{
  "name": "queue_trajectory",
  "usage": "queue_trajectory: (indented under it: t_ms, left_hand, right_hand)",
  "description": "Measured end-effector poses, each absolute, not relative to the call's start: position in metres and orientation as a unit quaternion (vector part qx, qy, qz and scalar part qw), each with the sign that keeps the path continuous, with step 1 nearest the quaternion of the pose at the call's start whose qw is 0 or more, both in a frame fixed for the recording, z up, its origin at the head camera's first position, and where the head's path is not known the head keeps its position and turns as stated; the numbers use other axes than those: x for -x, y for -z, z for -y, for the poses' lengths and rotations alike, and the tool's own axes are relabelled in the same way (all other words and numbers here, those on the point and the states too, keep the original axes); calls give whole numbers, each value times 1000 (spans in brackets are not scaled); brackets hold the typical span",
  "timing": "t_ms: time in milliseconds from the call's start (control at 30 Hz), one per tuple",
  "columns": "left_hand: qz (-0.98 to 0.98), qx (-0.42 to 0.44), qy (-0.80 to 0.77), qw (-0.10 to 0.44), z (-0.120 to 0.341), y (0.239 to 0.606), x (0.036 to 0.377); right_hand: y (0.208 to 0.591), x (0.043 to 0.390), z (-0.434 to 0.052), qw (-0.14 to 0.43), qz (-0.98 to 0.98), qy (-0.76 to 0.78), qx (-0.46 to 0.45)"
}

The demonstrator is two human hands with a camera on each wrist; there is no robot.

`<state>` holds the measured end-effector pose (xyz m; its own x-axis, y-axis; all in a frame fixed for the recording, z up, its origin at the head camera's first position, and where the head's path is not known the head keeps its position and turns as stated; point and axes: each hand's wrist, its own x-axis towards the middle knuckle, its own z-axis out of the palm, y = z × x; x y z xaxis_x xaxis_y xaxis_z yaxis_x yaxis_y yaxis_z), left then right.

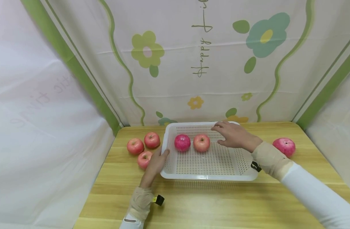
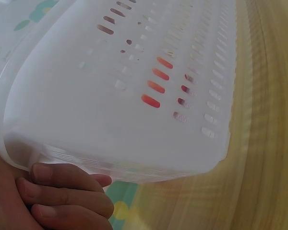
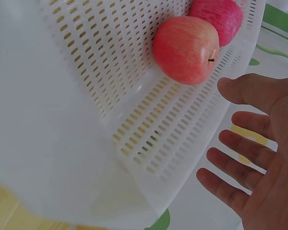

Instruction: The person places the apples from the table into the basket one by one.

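On a wood-grained desk [image 1: 192, 203], a white perforated basket [image 1: 206, 177] stands in front of the person, its long sides running left to right. The left hand [image 1: 157, 161] grips the basket's left rim, with the thumb over the top edge and the other fingers curled beneath it on the outside. The right hand [image 1: 235, 135] holds nothing; its fingers are spread loosely over the back right part of the basket, apart from the fruit.

Inside, toward the back left, sit a deep-pink fruit [image 1: 182, 142] and, just to its right, a paler red apple [image 1: 201, 143]. The apple's stem shows clearly in the right wrist view, and red shows through the slots of the basket's wall in the left wrist view.

Left of the basket, three apples lie in a close group: a left apple [image 1: 135, 146], a back apple [image 1: 152, 140] and a front apple [image 1: 144, 159]. The front one is right by the left hand; whether they touch is hard to tell. A second deep-pink fruit [image 1: 284, 147] lies on the desk right of the basket, near the right wrist. Behind the desk hangs a pale curtain [image 1: 175, 79] printed with flowers.
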<state>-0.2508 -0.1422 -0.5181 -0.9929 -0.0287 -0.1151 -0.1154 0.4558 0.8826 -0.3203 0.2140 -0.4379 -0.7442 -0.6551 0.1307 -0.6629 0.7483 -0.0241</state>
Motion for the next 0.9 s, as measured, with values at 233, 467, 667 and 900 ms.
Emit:
queue_trajectory:
  t_ms: [233,467,667,900]
  left_hand:
    - [-851,41,-522,42,142,519,251]
    - [-848,44,-526,41,143,521,252]
    - [-848,43,-527,40,143,522,251]
    - [-847,40,-529,42,143,521,251]
  right_hand:
    - [438,319,-224,54,934,-44,-351]
    - [437,318,-231,58,932,-49,-353]
    - [435,316,-238,51,936,-57,-343]
    - [434,315,-249,51,941,-53,-329]
